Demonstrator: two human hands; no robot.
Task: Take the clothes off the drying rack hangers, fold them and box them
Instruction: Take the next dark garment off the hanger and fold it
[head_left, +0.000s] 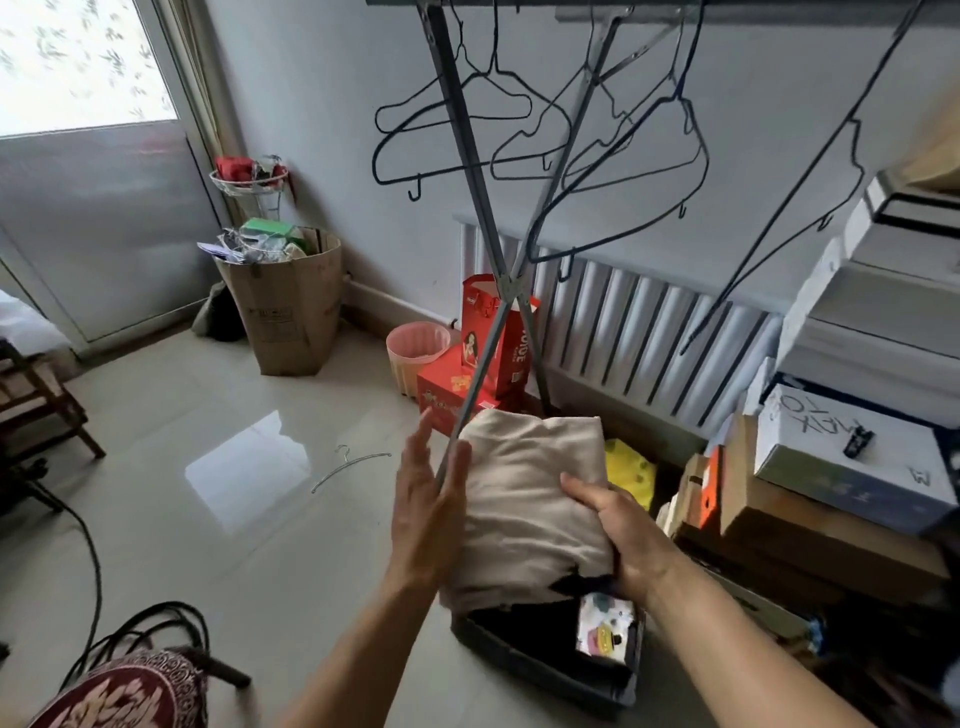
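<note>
A folded beige garment sits above a dark box on the floor, which holds dark clothes and a printed white piece. My right hand grips the garment's right edge with the thumb on top. My left hand has straight fingers held against the garment's left side, beside a leg of the drying rack. Several bare wire hangers hang from the rack's top bar.
A wire hanger lies on the tiled floor. Red boxes and a pink bin stand by the radiator. Stacked boxes fill the right side. A full cardboard box stands at the wall; a patterned stool is at bottom left.
</note>
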